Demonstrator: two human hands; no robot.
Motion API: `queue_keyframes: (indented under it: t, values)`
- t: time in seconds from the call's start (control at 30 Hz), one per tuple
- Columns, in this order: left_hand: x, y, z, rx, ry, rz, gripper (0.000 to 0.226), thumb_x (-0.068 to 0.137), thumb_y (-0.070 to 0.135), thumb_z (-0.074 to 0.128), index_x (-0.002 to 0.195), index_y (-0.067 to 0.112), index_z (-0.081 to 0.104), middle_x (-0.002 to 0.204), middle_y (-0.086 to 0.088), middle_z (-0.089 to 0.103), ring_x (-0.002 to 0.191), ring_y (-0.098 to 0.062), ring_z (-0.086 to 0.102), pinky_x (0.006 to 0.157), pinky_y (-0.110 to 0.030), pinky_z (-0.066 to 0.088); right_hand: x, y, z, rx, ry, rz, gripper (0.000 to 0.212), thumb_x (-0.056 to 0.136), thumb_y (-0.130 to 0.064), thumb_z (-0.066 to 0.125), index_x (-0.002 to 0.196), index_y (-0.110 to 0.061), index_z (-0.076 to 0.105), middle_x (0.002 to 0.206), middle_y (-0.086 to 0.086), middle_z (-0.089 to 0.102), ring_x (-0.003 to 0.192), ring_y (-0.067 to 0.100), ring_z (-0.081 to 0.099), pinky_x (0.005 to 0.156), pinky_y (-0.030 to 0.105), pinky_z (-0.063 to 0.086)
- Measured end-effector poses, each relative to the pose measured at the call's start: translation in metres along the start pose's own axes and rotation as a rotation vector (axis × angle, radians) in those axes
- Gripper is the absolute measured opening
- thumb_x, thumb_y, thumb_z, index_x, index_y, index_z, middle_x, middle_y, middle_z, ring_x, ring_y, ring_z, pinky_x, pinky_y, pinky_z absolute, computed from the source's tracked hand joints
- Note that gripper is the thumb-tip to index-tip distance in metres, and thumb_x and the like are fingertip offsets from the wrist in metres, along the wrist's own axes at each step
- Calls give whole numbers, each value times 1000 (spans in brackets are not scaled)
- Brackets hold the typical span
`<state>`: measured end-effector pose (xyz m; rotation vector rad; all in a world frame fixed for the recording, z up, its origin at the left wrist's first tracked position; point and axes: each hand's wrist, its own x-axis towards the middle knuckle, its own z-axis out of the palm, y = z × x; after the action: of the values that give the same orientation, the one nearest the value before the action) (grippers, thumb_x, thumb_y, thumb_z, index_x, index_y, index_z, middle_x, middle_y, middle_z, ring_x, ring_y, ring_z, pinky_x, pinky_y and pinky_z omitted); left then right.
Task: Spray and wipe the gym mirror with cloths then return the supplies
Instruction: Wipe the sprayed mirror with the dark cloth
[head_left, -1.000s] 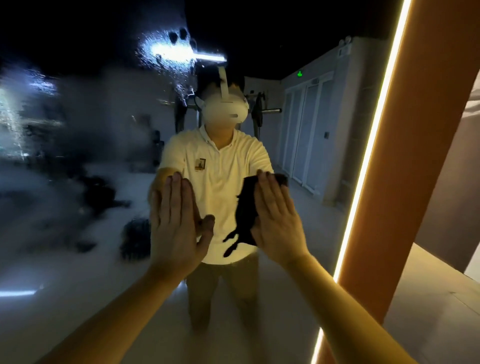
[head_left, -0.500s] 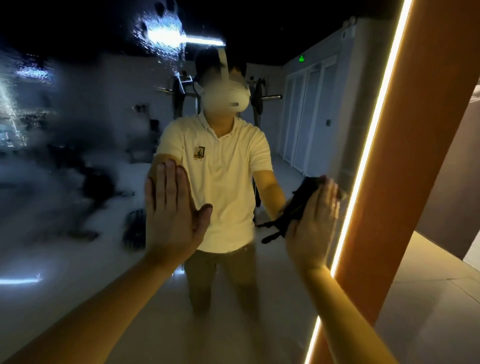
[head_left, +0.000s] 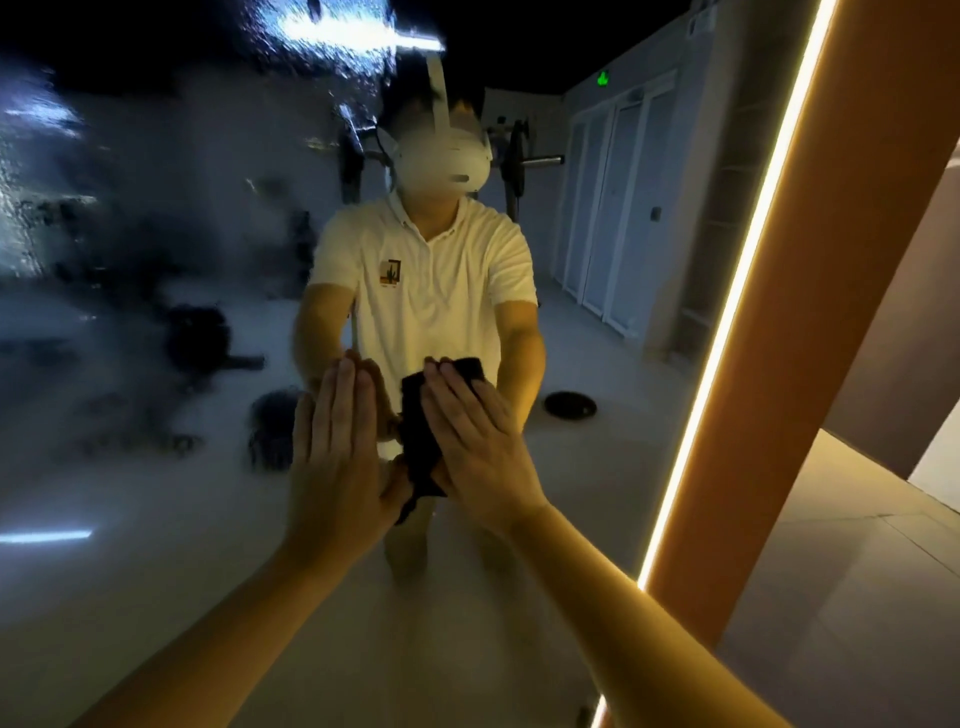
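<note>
A: What could go wrong here?

B: The cloth (head_left: 418, 421) is only pinned to the mirror (head_left: 130, 493) by a flat palm. Nothing pinches it, and its lower end dangles loose below the hand. A fast stroke could let it slide out and drop to the floor.

A: And the other hand?

B: The left hand (head_left: 337, 457), at the centre of the frame, lies bare on the glass. I'd expect it to leave palm prints where it touches.

A: How open are they?

B: Both are spread flat with the fingers straight. The right hand (head_left: 480, 447), just right of centre, presses the black cloth against the mirror. The left holds nothing that I can see.

A: Anything else to worry about?

B: The wet film (head_left: 88, 197) covers the upper left of the frame, well away from the cloth. Left too long, it may dry into streaks. A stroke to the right could also run the cloth into the light strip (head_left: 727, 312).
</note>
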<state>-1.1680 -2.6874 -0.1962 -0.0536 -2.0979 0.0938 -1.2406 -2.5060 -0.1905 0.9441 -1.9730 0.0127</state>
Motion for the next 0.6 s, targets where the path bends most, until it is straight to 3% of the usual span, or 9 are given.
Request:
queue_keyframes:
  t: [0.17,0.27,0.43,0.5,0.6]
  values:
    - [1,17,14,-46,21,-74,97,96,54,56,161,-7,17,171,-26,10,158,-44,12,127,-61,16,-61,61,-10,-50,75,143,92,89,-21,73,160,-5,17,170,14,11,159,31,7,127,52,21]
    - [1,24,21,-30,40,-111,99,96,54,58,161,-9,15,170,-29,8,158,-45,9,126,-63,15,-87,93,-23,-52,134,332,84,93,-22,71,160,-1,26,168,20,20,157,35,16,125,55,24]
    - [0,20,27,-21,47,-98,101,96,56,57,161,-9,14,170,-29,8,158,-45,7,126,-64,14,-112,132,-38,-177,62,566,79,92,-22,71,158,0,33,163,27,23,151,47,25,118,65,33]
    - [0,19,25,-19,55,-88,101,97,55,60,161,-9,15,169,-29,10,158,-45,9,126,-63,15,-109,131,-45,-266,56,589,74,90,-27,68,154,-1,41,144,31,43,134,48,43,114,62,35]
    - [-1,17,18,-27,39,-74,101,96,53,65,161,-7,15,170,-27,10,158,-44,10,127,-61,15,-98,118,-46,-345,93,703,62,93,-21,72,149,-4,50,107,23,56,97,41,54,86,53,48]
